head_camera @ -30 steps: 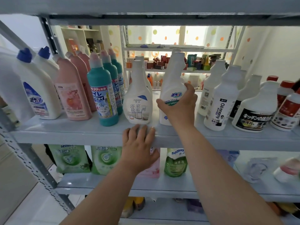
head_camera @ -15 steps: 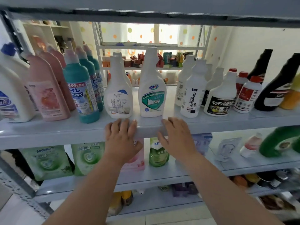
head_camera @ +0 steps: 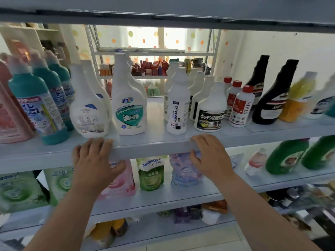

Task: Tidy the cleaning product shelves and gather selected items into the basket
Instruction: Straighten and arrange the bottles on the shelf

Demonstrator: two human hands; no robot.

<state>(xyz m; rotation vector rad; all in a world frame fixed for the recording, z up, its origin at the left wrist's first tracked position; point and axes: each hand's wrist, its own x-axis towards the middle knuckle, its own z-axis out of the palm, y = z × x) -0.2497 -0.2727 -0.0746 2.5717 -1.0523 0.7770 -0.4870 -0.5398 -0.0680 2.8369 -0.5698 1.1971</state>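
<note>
Resting on the shelf (head_camera: 154, 150), right hand (head_camera: 213, 157) has slid rightward.

1. A bare gap is lying open on the shelf (head_camera: 155, 122) between the green-labelled white bottle (head_camera: 129, 105) and the Oil enemy bottle (head_camera: 176, 105).
2. Elsewhere, packed bottles (head_camera: 210, 113) are blocking the way.
3. The upper shelf (head_camera: 163, 17) is capping the room overhead.

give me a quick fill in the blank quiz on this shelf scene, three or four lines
1. The left hand and the right hand both rest on the front edge of a ____.
2. The Oil enemy bottle stands to the ____ of the green-label bottle.
3. The STAIN bottle has a ____ cap.
4. The seaways pouch sits one level ____ the hands.
Missing words: shelf; right; red; below.
</note>
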